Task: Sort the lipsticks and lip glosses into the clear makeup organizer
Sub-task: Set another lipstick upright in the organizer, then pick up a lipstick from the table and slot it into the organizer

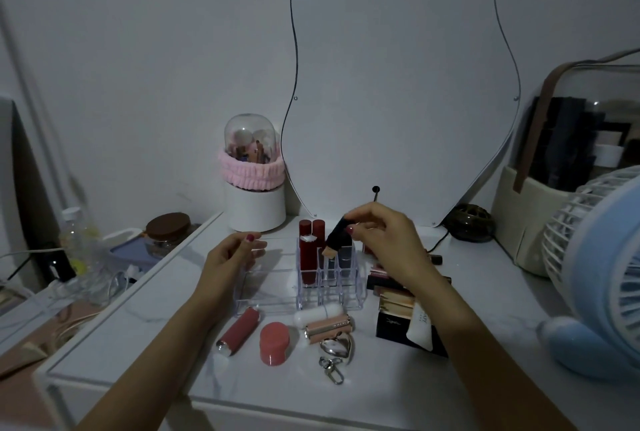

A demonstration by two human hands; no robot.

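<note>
Right hand: the right hand (384,240) hovers over the clear makeup organizer (329,278), thumb and fingers pinching a dark lipstick tube (338,236) that tilts with its lower end above a middle compartment.
Left hand: the left hand (230,257) is held loosely open just left of the organizer, fingers relaxed, gripping nothing.
Organizer: it stands near the middle of the counter (138,337), in front of the mirror (398,84); red lipsticks (310,250) stand upright in its left compartments, and a dark tube sits in a right one.
Front edge of counter: a pink lip gloss tube (239,330) lies tilted, beside it a squat pink jar (274,343), a white tube (318,313), a rose-gold lipstick (329,326) and a heart keychain (336,351).
Right of organizer: a heap of lipsticks (388,283) lies partly hidden under the right wrist, with a black box (394,328) just in front of it.
Back edge: a domed brush holder (254,174) wrapped in a pink headband stands left of the mirror.
Right edge: a blue fan (602,274) and a clear-lidded cosmetic case (568,160) stand together.
</note>
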